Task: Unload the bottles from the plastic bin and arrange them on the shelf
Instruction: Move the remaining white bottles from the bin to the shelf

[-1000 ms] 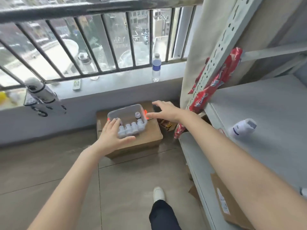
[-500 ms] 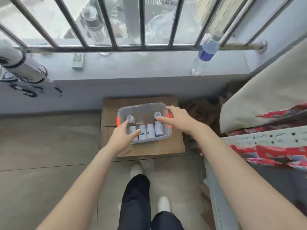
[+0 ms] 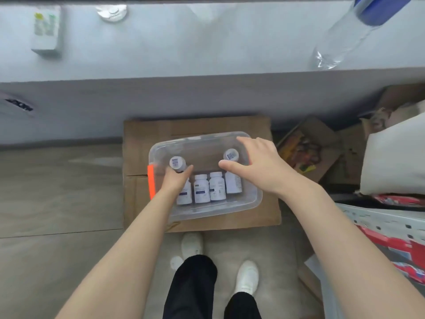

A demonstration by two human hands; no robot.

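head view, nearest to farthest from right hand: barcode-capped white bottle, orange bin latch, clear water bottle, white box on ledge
1. Barcode-capped white bottle, just left
2. Orange bin latch, farther left
3. Clear water bottle, upper right
4. White box, upper left

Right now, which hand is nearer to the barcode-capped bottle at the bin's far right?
Right. The right hand hovers over the barcode-capped bottle, thumb beside it; the left hand is across the bin, at the other rear bottle.
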